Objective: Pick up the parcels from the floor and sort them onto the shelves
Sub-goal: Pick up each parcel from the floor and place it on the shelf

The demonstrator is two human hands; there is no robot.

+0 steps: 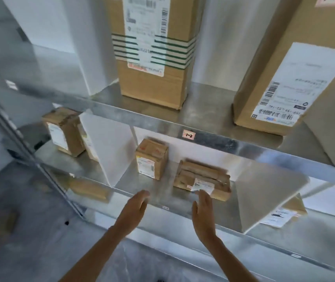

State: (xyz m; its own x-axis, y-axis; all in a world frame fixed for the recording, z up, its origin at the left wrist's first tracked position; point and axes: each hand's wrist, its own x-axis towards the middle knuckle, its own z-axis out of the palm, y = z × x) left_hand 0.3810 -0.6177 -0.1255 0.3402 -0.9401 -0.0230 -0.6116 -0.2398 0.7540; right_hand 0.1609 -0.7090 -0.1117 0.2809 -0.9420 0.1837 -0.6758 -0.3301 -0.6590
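Note:
A flat brown parcel (202, 179) with a white label lies on the middle metal shelf (158, 190), to the right of a small upright parcel (152, 161). Both my hands reach out in front of that shelf with straight fingers and hold nothing. My right hand (203, 212) has its fingertips just at the flat parcel's near edge. My left hand (135, 208) hovers over the shelf's front edge, left of the parcel.
White dividers (109, 147) split the shelves into bays. Two tall cardboard boxes (154, 53) (292, 78) stand on the upper shelf, whose edge carries a pink tag "1-2" (189, 135). More small parcels (64, 131) sit in the left bay and lower bays. Grey floor (30, 231) lies at left.

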